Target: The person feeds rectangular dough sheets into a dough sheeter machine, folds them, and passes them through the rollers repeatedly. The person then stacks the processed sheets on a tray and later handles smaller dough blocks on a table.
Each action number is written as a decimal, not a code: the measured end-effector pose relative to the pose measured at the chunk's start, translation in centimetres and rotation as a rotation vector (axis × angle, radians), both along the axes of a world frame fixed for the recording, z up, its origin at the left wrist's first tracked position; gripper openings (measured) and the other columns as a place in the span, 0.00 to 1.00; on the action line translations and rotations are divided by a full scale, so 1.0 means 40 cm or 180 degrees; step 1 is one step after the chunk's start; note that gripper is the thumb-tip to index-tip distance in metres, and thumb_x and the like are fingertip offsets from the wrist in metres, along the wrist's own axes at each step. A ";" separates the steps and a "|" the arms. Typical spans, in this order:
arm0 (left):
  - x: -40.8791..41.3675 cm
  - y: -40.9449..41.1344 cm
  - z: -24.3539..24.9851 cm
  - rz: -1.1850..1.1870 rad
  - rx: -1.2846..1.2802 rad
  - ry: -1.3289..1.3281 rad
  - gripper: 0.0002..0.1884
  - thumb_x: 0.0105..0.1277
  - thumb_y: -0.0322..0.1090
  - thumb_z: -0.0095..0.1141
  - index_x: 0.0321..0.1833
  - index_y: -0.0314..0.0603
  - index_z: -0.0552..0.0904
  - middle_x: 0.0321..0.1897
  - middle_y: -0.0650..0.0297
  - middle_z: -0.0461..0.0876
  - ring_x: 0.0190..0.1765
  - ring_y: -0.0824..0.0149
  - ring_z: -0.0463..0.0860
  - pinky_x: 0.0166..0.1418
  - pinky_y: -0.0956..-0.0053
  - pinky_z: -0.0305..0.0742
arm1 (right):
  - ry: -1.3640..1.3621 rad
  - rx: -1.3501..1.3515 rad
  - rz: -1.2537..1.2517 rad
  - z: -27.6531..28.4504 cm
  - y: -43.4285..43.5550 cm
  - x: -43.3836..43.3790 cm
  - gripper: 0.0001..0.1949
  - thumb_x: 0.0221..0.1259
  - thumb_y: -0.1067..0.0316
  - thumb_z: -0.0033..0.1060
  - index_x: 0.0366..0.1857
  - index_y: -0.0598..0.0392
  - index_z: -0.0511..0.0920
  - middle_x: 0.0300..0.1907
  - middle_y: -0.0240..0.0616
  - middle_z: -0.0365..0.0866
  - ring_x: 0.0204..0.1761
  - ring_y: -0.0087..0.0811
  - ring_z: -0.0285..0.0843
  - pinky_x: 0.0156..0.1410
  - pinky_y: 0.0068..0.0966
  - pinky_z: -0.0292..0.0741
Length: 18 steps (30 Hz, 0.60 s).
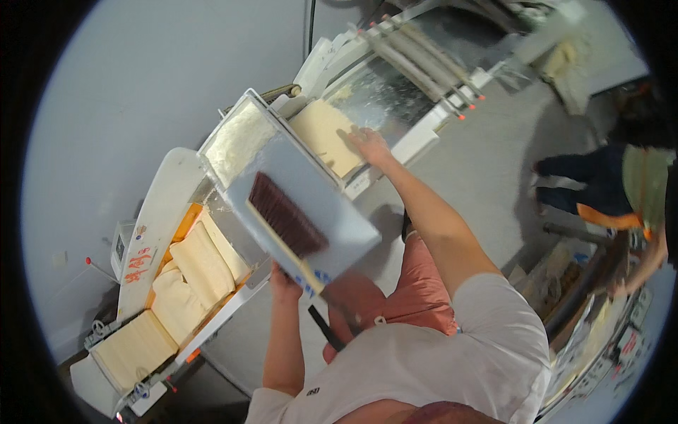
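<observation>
My right hand (pixel 371 146) reaches forward, its fingers spread on the edge of a flat dough sheet (pixel 326 135) on the bed of a dough-sheeting machine. Lower down, my left hand (pixel 285 283) is at the near side of the machine, under the corner of a pale cover (pixel 344 212); its fingers are partly hidden. On that cover lies a bench brush (pixel 286 217) with dark bristles and a wooden handle pointing towards me. Beside the brush, white flour (pixel 241 138) fills a tray section. Thick folded dough (pixel 204 259) rests in the machine's left section.
A layered dough sheet (pixel 135 347) lies on the left end conveyor. Metal rollers (pixel 424 63) with red tips cross the far bed. A white side guard (pixel 153 233) bears red writing. At right, another person (pixel 609 185) stands by a second work surface.
</observation>
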<state>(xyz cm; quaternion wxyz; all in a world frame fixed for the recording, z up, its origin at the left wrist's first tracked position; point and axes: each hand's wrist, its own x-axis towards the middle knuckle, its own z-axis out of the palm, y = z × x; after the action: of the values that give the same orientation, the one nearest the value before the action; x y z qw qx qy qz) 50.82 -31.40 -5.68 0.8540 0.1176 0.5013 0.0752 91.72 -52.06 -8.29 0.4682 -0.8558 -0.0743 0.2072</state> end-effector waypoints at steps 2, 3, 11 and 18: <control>0.024 -0.015 0.032 0.0170 0.0166 0.0421 0.27 0.82 0.53 0.54 0.76 0.47 0.79 0.71 0.55 0.83 0.72 0.49 0.81 0.78 0.47 0.77 | 0.0029 -0.0644 0.0229 -0.118 0.078 0.123 0.44 0.65 0.35 0.72 0.75 0.63 0.76 0.73 0.58 0.80 0.75 0.56 0.77 0.78 0.42 0.74; 0.045 -0.018 0.042 -0.0120 0.0170 -0.0184 0.27 0.83 0.55 0.53 0.76 0.47 0.79 0.69 0.55 0.85 0.71 0.49 0.82 0.75 0.46 0.79 | 0.0236 -0.0460 0.0402 -0.169 0.105 0.180 0.46 0.62 0.35 0.74 0.76 0.63 0.75 0.74 0.58 0.79 0.76 0.55 0.76 0.79 0.42 0.74; 0.117 -0.011 0.083 0.0115 0.0107 0.0220 0.27 0.83 0.55 0.54 0.76 0.47 0.79 0.68 0.55 0.85 0.70 0.50 0.83 0.74 0.47 0.79 | 0.1533 0.0672 0.0160 -0.214 0.072 0.345 0.27 0.61 0.70 0.72 0.66 0.60 0.79 0.59 0.44 0.87 0.58 0.35 0.85 0.67 0.32 0.79; 0.109 0.031 0.077 0.0290 -0.0041 0.0472 0.27 0.83 0.56 0.54 0.76 0.47 0.79 0.67 0.56 0.86 0.69 0.51 0.83 0.74 0.48 0.79 | 0.0887 0.1123 0.0619 0.043 0.011 0.361 0.22 0.63 0.76 0.68 0.61 0.57 0.78 0.53 0.35 0.84 0.55 0.25 0.79 0.64 0.28 0.77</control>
<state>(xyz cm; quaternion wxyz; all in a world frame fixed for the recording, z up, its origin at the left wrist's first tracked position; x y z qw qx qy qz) 55.17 -30.16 -2.59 0.8109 0.0943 0.5684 0.1019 106.14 -51.63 -6.58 0.5940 -0.7128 -0.1261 0.3511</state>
